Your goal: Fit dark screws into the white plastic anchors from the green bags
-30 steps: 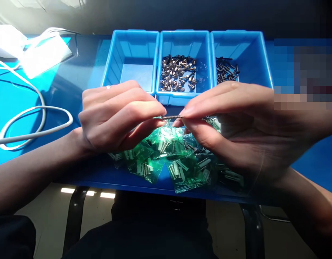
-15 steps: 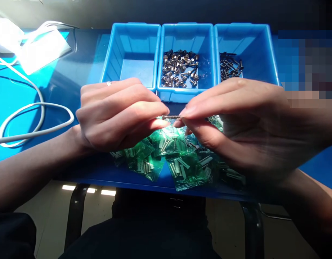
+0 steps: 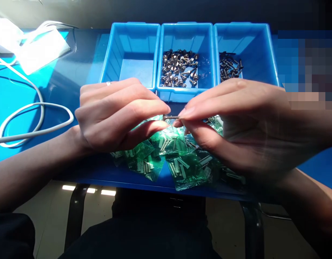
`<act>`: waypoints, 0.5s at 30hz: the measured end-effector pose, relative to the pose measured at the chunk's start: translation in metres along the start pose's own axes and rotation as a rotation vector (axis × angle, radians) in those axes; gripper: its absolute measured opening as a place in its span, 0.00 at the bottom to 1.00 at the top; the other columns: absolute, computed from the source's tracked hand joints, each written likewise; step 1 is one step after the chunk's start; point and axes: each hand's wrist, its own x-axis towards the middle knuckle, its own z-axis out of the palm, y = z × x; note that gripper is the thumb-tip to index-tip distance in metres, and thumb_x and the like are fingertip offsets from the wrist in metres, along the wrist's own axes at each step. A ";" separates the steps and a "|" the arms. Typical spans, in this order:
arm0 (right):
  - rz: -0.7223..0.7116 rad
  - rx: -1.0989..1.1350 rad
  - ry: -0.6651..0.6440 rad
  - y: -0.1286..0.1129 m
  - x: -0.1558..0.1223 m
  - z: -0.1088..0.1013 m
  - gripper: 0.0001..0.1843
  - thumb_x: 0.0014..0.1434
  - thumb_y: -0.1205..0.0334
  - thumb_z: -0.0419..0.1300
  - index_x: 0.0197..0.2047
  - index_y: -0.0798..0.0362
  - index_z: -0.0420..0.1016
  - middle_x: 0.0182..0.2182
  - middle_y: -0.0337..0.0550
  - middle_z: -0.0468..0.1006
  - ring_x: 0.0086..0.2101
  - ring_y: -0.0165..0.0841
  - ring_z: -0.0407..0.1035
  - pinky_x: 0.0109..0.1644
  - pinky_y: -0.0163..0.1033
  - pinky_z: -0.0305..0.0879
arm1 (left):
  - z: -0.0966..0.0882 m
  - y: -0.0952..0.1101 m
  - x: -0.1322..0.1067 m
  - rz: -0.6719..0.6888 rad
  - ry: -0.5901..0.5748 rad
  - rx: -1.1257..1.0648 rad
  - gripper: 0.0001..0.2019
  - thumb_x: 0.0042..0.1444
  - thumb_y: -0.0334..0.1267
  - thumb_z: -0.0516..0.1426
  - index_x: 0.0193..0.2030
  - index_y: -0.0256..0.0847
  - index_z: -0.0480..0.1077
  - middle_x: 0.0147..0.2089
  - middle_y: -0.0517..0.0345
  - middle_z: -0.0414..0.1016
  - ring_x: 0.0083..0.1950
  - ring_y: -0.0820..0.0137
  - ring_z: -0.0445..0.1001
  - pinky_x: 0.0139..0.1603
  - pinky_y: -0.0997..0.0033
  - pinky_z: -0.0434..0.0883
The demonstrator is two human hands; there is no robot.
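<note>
A dark screw (image 3: 171, 117) lies level between my two hands, its head to the left. My right hand (image 3: 241, 122) pinches its pointed end between thumb and fingertips. Around the head, the thumb and forefinger of my left hand (image 3: 112, 115) are parted, with a gap above and below it; the other fingers are curled. Below the hands lie several green-tinted clear packets (image 3: 186, 172) holding screws and pale wall plugs. My right hand partly covers the packets on that side.
Three blue bins stand in a row behind my hands: a left bin (image 3: 109, 54), a middle one with silvery hex-head screws (image 3: 179, 68), and a right one with dark screws (image 3: 230, 66). A white cable (image 3: 41, 104) loops at the left. A pixelated patch blurs the far right.
My left thumb and forefinger have moved apart, so the screw's head shows more fully. My right hand keeps its pinch, shifted very slightly left.
</note>
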 end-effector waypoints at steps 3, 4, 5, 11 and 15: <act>-0.048 0.018 0.051 0.001 0.000 0.000 0.10 0.53 0.68 0.63 0.36 0.42 0.76 0.35 0.33 0.81 0.36 0.33 0.75 0.38 0.42 0.76 | -0.003 0.002 0.002 0.012 -0.011 -0.015 0.11 0.56 0.36 0.62 0.44 0.34 0.73 0.37 0.57 0.77 0.37 0.70 0.78 0.34 0.70 0.75; -0.059 0.023 0.066 0.001 0.000 0.000 0.12 0.52 0.69 0.63 0.36 0.42 0.76 0.34 0.32 0.81 0.36 0.33 0.75 0.38 0.42 0.76 | -0.004 0.002 0.003 0.018 -0.028 -0.022 0.13 0.54 0.35 0.63 0.45 0.33 0.72 0.38 0.55 0.78 0.37 0.70 0.78 0.34 0.71 0.75; -0.062 0.023 0.067 0.001 0.000 -0.001 0.12 0.51 0.70 0.64 0.36 0.41 0.76 0.34 0.31 0.81 0.35 0.33 0.75 0.37 0.42 0.76 | -0.005 0.002 0.003 0.021 -0.039 -0.027 0.14 0.53 0.35 0.64 0.46 0.32 0.72 0.38 0.53 0.78 0.38 0.69 0.79 0.35 0.71 0.75; -0.022 -0.066 0.015 -0.003 0.004 -0.002 0.08 0.55 0.67 0.60 0.35 0.43 0.77 0.35 0.33 0.81 0.36 0.32 0.75 0.39 0.41 0.75 | -0.001 -0.002 0.002 0.027 0.039 -0.036 0.13 0.60 0.40 0.57 0.44 0.31 0.73 0.36 0.51 0.78 0.36 0.66 0.79 0.32 0.67 0.74; -0.004 -0.055 -0.048 -0.004 0.003 -0.003 0.08 0.55 0.65 0.59 0.36 0.41 0.76 0.34 0.32 0.81 0.35 0.33 0.75 0.39 0.41 0.76 | 0.001 -0.003 0.001 0.008 -0.010 -0.035 0.09 0.58 0.37 0.60 0.43 0.34 0.72 0.37 0.56 0.77 0.36 0.69 0.78 0.33 0.70 0.74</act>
